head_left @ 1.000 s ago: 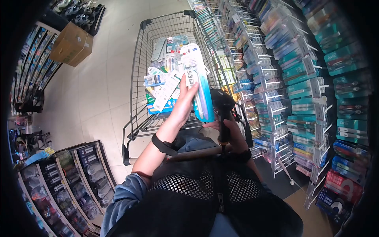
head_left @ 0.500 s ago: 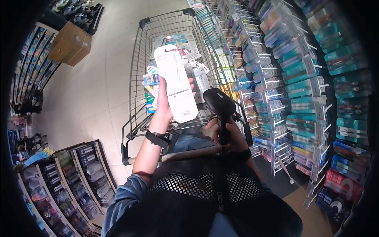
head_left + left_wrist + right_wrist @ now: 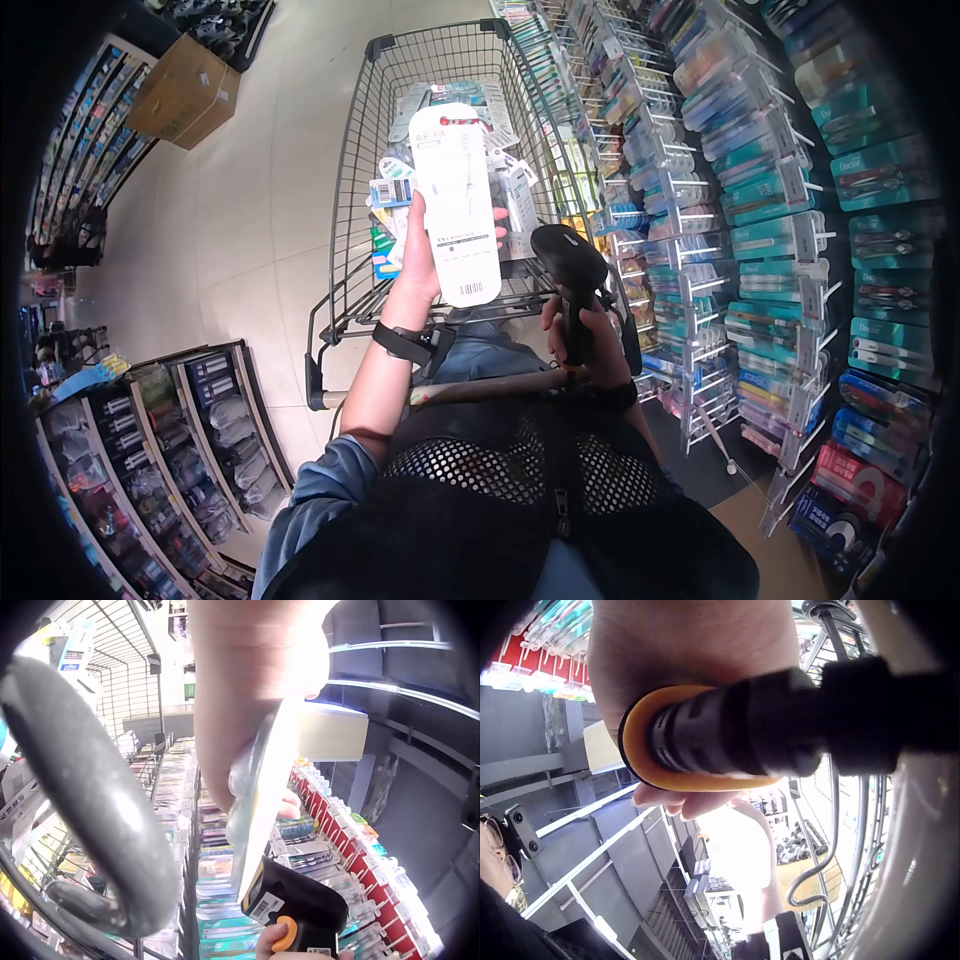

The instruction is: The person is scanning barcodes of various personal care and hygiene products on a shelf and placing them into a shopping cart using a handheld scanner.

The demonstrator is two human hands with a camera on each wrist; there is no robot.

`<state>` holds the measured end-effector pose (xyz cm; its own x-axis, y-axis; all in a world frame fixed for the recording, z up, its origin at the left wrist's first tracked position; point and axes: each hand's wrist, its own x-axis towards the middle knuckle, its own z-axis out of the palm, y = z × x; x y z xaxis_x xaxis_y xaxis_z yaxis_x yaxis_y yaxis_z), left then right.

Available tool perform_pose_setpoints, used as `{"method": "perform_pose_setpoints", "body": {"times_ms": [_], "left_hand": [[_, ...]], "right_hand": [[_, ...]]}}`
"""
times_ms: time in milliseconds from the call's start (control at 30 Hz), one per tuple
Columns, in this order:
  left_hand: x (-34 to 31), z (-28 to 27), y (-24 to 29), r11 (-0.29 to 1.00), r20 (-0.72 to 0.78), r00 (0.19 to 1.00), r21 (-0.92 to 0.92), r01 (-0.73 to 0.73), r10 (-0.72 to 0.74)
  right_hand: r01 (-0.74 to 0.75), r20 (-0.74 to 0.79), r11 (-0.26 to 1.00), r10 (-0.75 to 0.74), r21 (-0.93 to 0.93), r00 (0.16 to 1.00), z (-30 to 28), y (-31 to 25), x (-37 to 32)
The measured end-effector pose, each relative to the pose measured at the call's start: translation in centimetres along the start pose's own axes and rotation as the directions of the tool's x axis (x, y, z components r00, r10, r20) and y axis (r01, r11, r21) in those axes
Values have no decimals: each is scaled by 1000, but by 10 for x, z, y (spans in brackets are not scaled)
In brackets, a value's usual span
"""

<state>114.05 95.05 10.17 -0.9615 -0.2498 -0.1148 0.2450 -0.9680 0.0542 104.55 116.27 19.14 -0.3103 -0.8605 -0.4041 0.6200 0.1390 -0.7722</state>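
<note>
My left hand grips a long toothbrush blister pack over the shopping cart, thumb along its left edge and fingertips showing at the right. The pack's white printed back faces up, with a barcode at the lower end. Seen edge-on in the left wrist view, the pack has a clear bulging front. My right hand holds a black barcode scanner by its handle, to the right of the pack. A finger lies at the scanner's orange trigger. In the right wrist view, an orange ring rims the handle's base.
Below the hands stands a wire shopping cart with several packaged goods inside. Hooks of toothbrush packs line the right side close by. A cardboard box and shelving stand to the left.
The left hand has turned the toothbrush pack from its blue printed front to its white back and moved it slightly left. The right hand's scanner has tilted, its head now higher in view.
</note>
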Motion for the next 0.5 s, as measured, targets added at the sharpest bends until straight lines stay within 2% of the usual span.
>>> {"method": "perform_pose_setpoints", "body": {"times_ms": [167,500], "left_hand": [[1,0,-1,998,3,1000,67,8,-8],[2,-7,-3,999,-1,1000,35,9,-9]], "right_hand": [[-12,-18,1000,13,13,1000,3,-2,0],[-35,-21,999,35,22,999,-2,0,1]]}}
